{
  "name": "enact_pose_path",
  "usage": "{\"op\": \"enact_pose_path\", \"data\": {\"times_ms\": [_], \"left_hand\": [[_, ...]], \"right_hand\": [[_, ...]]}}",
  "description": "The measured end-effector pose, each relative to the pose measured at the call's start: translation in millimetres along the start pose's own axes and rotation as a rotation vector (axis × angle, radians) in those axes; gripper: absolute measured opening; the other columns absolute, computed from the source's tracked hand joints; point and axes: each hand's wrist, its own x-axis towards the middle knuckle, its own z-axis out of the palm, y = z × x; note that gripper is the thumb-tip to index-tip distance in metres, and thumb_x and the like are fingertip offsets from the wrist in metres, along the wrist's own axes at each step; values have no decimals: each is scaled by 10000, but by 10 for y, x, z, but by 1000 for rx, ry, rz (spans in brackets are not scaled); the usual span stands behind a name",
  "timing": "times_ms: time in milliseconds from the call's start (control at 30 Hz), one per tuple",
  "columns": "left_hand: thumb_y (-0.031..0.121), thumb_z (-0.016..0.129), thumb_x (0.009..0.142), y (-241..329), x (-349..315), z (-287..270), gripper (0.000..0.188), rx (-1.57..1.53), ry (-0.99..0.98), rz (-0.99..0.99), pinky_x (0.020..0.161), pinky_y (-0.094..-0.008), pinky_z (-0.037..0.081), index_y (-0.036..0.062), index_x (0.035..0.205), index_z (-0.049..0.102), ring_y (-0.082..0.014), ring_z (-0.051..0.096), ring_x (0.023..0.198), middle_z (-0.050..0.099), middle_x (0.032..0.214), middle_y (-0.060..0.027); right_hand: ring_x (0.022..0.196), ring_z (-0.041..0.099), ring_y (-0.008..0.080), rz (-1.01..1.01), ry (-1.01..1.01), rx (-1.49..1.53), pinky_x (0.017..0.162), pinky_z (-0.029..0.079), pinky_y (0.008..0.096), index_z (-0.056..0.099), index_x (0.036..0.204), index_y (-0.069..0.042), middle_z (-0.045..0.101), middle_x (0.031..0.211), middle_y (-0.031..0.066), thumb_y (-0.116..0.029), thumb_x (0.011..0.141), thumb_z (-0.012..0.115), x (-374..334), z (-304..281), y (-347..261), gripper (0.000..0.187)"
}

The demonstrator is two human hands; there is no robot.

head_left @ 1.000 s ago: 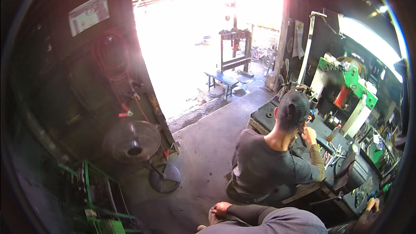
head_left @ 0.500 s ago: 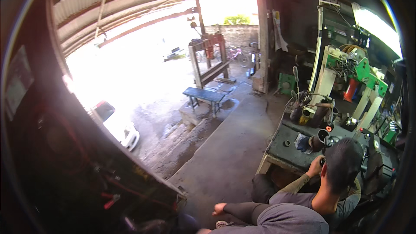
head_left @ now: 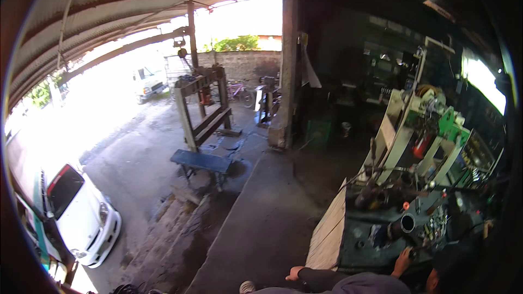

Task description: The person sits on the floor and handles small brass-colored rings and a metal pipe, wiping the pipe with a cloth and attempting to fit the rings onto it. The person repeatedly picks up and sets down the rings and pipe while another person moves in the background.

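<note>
My right hand (head_left: 295, 273) is low in the picture, at the end of a dark-sleeved arm coming from the lower right. Its fingers look loosely curled, with nothing visible in them. A shoe (head_left: 247, 287) shows on the floor to its left. The hand is nearest the pale side panel of a workbench (head_left: 327, 231), apart from it. At that bench another person's hand (head_left: 402, 261) holds a small dark item that I cannot make out. My left hand is out of view.
Metal parts, a hollow cylinder (head_left: 407, 222) and tools crowd the bench. Behind stands a green and cream frame (head_left: 388, 130). Concrete steps (head_left: 169, 228) drop left towards a white car (head_left: 81, 212). A blue bench (head_left: 200, 160) and a press frame (head_left: 204, 111) stand outside.
My view has swung right and tilted. The dark panel at left is gone from view, and more of the white car shows. My right hand appears farther right; the co-worker appears lower.
</note>
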Motion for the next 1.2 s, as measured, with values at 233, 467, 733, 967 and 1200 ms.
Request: {"op": "enact_pose_path", "data": {"times_ms": [233,467,733,967,1200], "left_hand": [[322,657,1086,956,1713,-962,329,317,-111,-110,771,-503,590,64,1214,818,-346,757,836,796,972,-197],[279,726,1011,2779,3184,-1201,292,263,-135,13,673,-450,579,104,1219,832,-237,743,717,813,896,-156],[279,724,1013,6249,5057,-1091,282,284,-159,272,674,-450,581,106,1207,833,-236,746,726,810,889,-151],[279,722,1015,9227,6966,-447,274,445,-244,447,675,-451,582,108,1197,835,-235,747,734,806,882,-147],[279,720,1017,12049,8366,385,266,783,-354,660,676,-452,583,110,1186,836,-235,749,743,803,876,-143]], "right_hand": [[1091,770,400,18,312,321,986,588,499,829,1181,-64,808,1130,228,-411,1020,591,572,-705,1201,450],[1312,713,370,328,199,430,1089,551,512,808,1269,-48,758,1364,230,-548,947,626,2095,-1609,2350,621],[1201,717,427,211,658,682,1029,566,507,814,1214,-86,779,1256,209,-391,1016,637,2363,-4585,2811,405],[1086,709,451,265,594,850,1002,533,559,782,1160,-3,766,1109,236,-529,1132,506,2479,-6423,4148,595],[1084,747,455,483,425,650,925,591,569,808,1123,-64,796,1117,204,-373,1009,619,2515,-5464,5860,379]]}}
